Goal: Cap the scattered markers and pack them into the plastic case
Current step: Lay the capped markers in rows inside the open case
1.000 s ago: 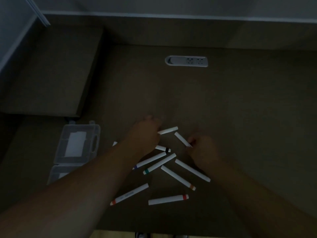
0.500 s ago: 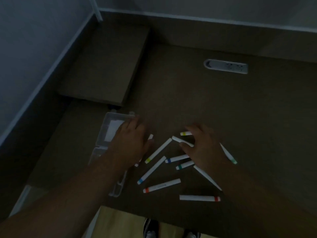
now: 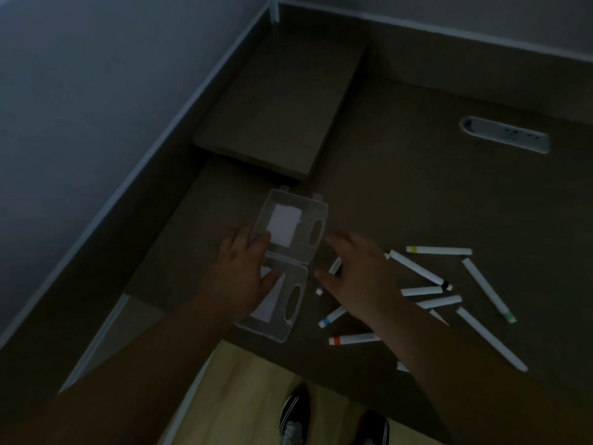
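Note:
The scene is dim. A clear plastic case (image 3: pixel 308 216) lies open on the brown desk, both halves flat. My left hand (image 3: pixel 240 277) rests on its hinge area with fingers spread over the left side. My right hand (image 3: pixel 359 271) hovers with fingers spread just right of the case, holding nothing that I can see. Several white markers with coloured ends are scattered to the right: a yellow-ended one (image 3: pixel 438 250), a black-ended one (image 3: pixel 420 270), a green-ended one (image 3: pixel 487 289), a blue-ended one (image 3: pixel 332 317) and a red-ended one (image 3: pixel 353 339). A purple-tipped marker (image 3: pixel 330 274) lies partly under my right hand.
A raised brown shelf block (image 3: pixel 276 101) stands behind the case. A white socket strip (image 3: pixel 505 134) is set in the desk at the back right. Grey walls enclose the left and back. The desk's front edge (image 3: pixel 288 358) runs below the case, my shoes (image 3: pixel 292 419) beneath it.
My view swung left, bringing the case toward the centre. My left hand moved from the markers onto the case. My right hand left the marker pile and came across toward the case.

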A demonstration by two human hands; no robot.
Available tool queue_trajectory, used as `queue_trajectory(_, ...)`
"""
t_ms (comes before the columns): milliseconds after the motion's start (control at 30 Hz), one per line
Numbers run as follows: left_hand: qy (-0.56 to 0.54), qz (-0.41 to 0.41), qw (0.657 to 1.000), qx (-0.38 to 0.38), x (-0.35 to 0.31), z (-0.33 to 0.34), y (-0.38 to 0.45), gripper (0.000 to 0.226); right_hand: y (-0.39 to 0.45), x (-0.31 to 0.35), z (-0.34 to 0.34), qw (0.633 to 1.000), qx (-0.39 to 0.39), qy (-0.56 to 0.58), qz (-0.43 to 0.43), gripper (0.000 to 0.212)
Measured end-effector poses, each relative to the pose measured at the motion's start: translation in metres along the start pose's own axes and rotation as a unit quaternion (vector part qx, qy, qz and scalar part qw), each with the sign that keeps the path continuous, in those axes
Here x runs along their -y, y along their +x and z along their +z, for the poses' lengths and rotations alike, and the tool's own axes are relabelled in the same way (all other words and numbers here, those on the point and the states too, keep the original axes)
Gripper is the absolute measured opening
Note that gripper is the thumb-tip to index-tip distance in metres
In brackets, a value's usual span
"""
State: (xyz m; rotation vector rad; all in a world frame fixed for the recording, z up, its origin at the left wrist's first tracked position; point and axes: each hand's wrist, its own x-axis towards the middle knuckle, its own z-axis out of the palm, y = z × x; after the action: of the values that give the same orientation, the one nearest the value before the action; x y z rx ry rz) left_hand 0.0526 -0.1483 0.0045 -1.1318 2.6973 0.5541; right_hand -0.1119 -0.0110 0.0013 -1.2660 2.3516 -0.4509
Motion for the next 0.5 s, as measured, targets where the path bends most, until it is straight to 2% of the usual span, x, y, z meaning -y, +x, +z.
queue_trajectory(133, 0.004, 0.000, 1.000, 0.004, 0.012, 0.005, -0.004, 0.074, 0.004, 0.015, 0.012, 0.998, -0.023, 0.017, -0.063, 0.052)
queue_trajectory(300, -0.010, -0.002, 1.000, 0.002, 0.016, 0.022, -0.006, 0.077, 0.006, 0.013, 0.021, 0.996, -0.024, 0.011, -0.082, 0.054)
queue_trajectory(500, -0.043, -0.029, 0.999, -0.006, -0.001, 0.041, -0.003, 0.082, -0.011, -0.019, 0.023, 0.992, -0.016, -0.128, 0.001, 0.073)
